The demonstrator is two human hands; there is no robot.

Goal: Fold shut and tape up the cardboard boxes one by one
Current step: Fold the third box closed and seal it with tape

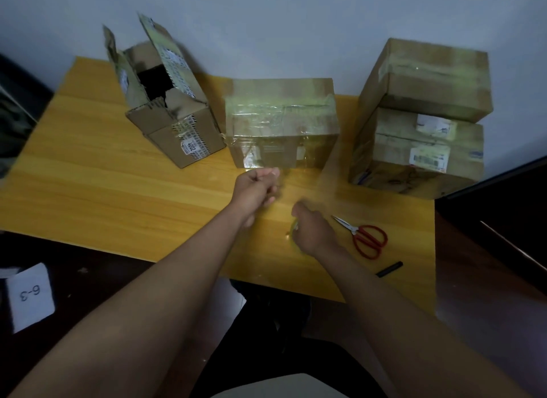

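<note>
Head view: left hand [257,187] pinches clear tape [307,187] before the taped box [281,125]; right hand [313,231] grips the roll [294,230].

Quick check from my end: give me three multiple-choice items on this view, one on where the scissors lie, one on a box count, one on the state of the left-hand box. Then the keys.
1. Where do the scissors lie?
A. On the table, to the right of the right hand
B. On top of the stacked boxes
C. Inside the open box

2. How many cardboard boxes are on the table?
A. Two
B. Four
C. Six

3. What state is the left-hand box in?
A. Taped shut
B. Crushed flat
C. Open, flaps standing up

Answers:
1 A: the red-handled scissors rest on the table beside the right hand.
2 B: the open box, the middle taped box, and two stacked boxes at the right.
3 C: its flaps stand up and the dark inside shows.
</note>
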